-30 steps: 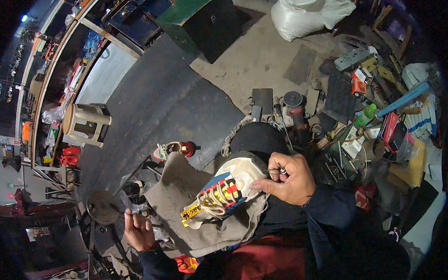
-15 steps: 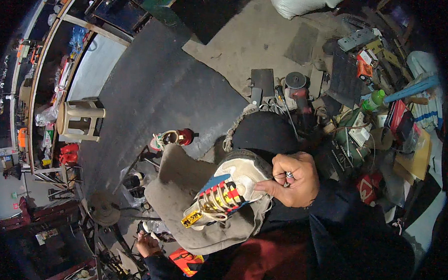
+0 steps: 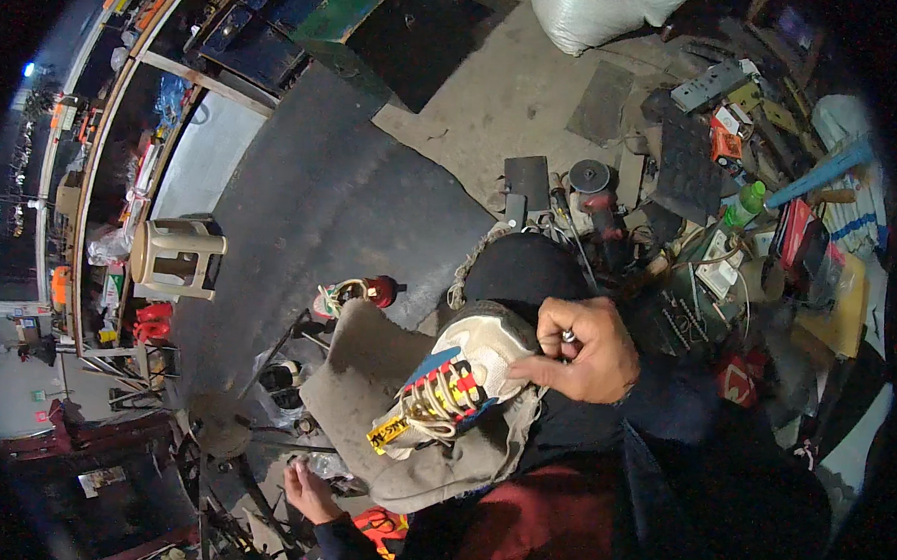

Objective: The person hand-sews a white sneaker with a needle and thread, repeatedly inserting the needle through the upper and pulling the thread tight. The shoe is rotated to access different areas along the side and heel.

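Note:
A cream sneaker with red, yellow and blue parts, a yellow tongue tag and pale laces lies across my lap, toe to the upper right. Under it spreads a thick grey-brown cloth. My right hand is closed at the toe, thumb and fingers pinching its edge. A small silver piece shows at those fingers; whether ring or tool is unclear. Low on the left, away from the sneaker, my left hand has its fingers drawn together beside clear plastic; what they hold is too small to make out.
What looks like a red-and-white shoe lies beyond the cloth. An angle grinder and hand tools lie ahead. Clutter with a green bottle fills the right. A beige stool stands left by shelving. A white sack rests far off.
The view has shifted slightly. My left hand has moved a little to the right and its fingers have turned. My right hand stays at the sneaker's toe, its fingers slightly shifted.

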The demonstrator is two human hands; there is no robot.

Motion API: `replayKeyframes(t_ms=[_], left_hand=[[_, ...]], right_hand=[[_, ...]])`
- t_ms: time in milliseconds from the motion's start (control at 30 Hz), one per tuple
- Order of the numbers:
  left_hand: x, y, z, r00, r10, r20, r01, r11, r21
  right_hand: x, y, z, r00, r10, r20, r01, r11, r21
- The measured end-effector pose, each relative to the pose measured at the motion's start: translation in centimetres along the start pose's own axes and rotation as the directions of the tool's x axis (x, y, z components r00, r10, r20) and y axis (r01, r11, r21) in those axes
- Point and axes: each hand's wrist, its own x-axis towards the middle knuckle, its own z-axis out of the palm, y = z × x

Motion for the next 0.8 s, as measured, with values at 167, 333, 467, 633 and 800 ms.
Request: replayKeyframes(t_ms=[167, 333, 467, 633, 800], left_hand=[[-4.1, 11.9, 12.2, 0.907, 0.400, 0.135, -0.414, 0.905, 0.102], [-7.2, 19.2, 22.5, 0.457, 0.528, 0.716, -0.770, 0.638, 0.021], [-6.8, 19.5, 27.5, 0.398, 0.390, 0.830, -0.772, 0.631, 0.074], [-4.7, 18.9, 27.7, 0.328, 0.390, 0.860, -0.700, 0.712, -0.056], [-4.3, 18.6, 27.5, 0.329, 0.371, 0.868, -0.701, 0.712, -0.038]], right_hand=[[0.2, 2.7, -3.9, 0.984, 0.075, -0.163, -0.060, 0.994, 0.091], [-0.2, 3.7, -7.2, 0.908, -0.103, -0.405, -0.109, 0.877, -0.467], [-4.7, 0.5, -4.8, 0.979, -0.084, -0.187, 0.044, 0.977, -0.208], [-6.1, -1.5, -2.0, 0.995, -0.104, -0.009, 0.104, 0.994, -0.031], [-4.7, -1.0, -1.7, 0.988, -0.152, 0.032, 0.154, 0.987, -0.054]])
